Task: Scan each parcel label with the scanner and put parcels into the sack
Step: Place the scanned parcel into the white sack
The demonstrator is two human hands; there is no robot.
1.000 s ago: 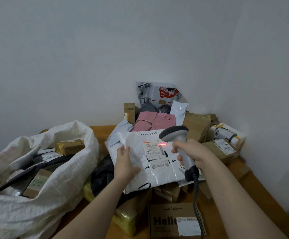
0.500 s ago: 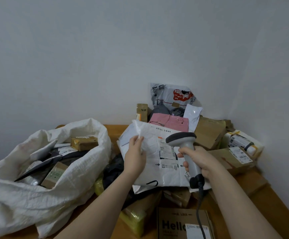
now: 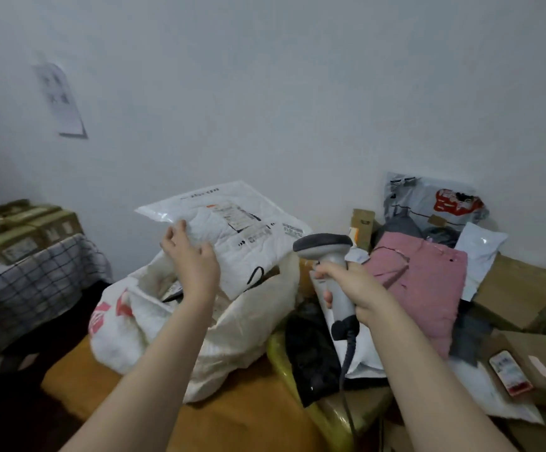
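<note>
Head: parcel (image 3: 245, 233) in left hand (image 3: 193, 262)

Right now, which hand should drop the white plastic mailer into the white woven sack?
Left: left hand grips the white mailer over the open woven sack; right hand holds the grey scanner.

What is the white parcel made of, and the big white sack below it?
The white parcel in the left hand looks like thin plastic film, slightly glossy: it crinkles and catches light. The sack looks like woven plastic, matte and coarse, with stiff folds; the weave is too blurred to confirm.
</note>
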